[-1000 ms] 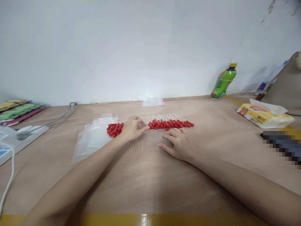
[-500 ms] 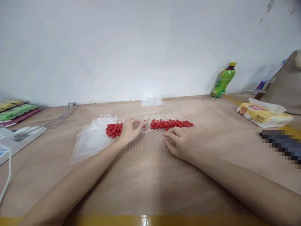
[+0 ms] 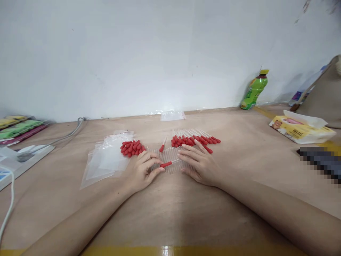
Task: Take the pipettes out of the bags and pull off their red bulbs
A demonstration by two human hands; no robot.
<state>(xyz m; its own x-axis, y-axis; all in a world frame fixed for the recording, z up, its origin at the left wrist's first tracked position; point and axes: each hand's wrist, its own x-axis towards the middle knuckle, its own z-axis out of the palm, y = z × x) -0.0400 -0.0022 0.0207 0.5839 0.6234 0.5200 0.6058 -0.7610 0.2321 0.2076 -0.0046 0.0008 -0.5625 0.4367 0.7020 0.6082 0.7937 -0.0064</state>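
Note:
My left hand (image 3: 146, 170) is closed, its thumb and fingertips at the red rubber bulb of a glass dropper (image 3: 166, 164). The dropper's clear tube points right, toward my right hand (image 3: 199, 161). That hand is open, its fingers stretched and spread over the right end of a row of thin clear glass tubes (image 3: 169, 153). Just beyond the row lies another dropper (image 3: 161, 148) with a red bulb. A red bulb (image 3: 209, 150) shows by my right index finger. Behind my right hand is a row of droppers (image 3: 183, 140), and left of the tubes a pile of loose red bulbs (image 3: 131, 148).
Clear zip bags (image 3: 102, 161) lie at left, with another bag (image 3: 172, 116) by the wall. A power strip (image 3: 29, 153) with cables stands far left. On the right are a green bottle (image 3: 254, 90), a tissue pack (image 3: 301, 129) and a blurred dark object (image 3: 319, 161).
My left hand has come back toward me, leaving a dropper beyond the tubes. My right hand has spread its fingers. A dropper now shows between the hands, and a red bulb beside my right hand.

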